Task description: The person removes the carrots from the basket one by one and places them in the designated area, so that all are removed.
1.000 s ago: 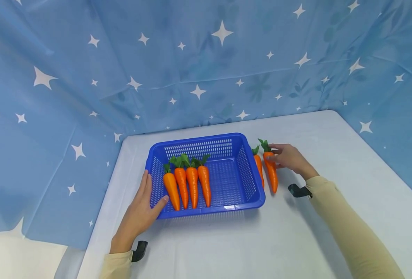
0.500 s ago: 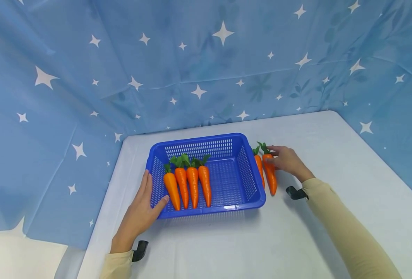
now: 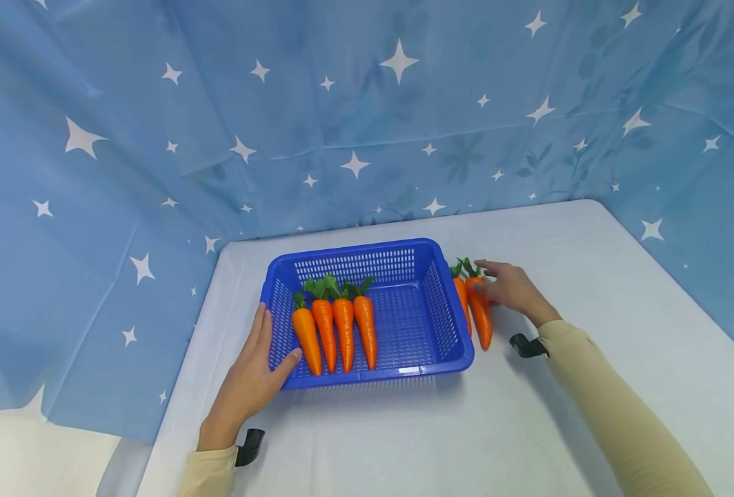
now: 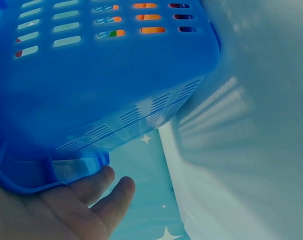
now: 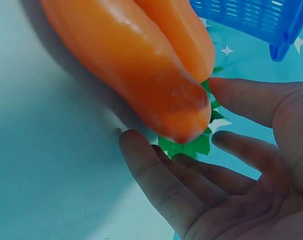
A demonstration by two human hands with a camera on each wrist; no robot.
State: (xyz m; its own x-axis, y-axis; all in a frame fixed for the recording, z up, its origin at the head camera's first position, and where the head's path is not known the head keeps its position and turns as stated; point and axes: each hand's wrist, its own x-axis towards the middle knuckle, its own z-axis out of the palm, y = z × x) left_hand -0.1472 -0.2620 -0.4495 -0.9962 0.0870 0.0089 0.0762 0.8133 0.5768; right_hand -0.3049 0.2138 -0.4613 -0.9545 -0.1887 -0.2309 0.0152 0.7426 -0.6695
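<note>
A blue plastic basket (image 3: 373, 375) stands on the table with several orange carrots (image 3: 343, 331), leaves toward the back, lined up in its left half. My left hand (image 3: 245, 379) holds the basket's left end, thumb over the front corner rim; in the left wrist view, fingertips (image 4: 109, 172) reach under the rim. To the basket's right, two carrots lie side by side on the table. The outer carrot (image 3: 481, 317) is nearest my right hand (image 3: 516, 290); the inner carrot (image 3: 461, 297) is partly hidden by the basket. In the right wrist view, spread fingers surround the outer carrot's leafy end without gripping it.
A white cloth covers the table (image 3: 404, 442). Behind and beside it hangs a blue curtain (image 3: 305, 124) with white stars. Black wrist mounts (image 3: 250, 446) stick out from both sleeves. The basket's right half shows its bare mesh floor.
The outer carrot has shifted slightly left and toward me, closer to the inner one. My right hand moved left with it, and its fingers have loosened. The left hand and basket stayed put.
</note>
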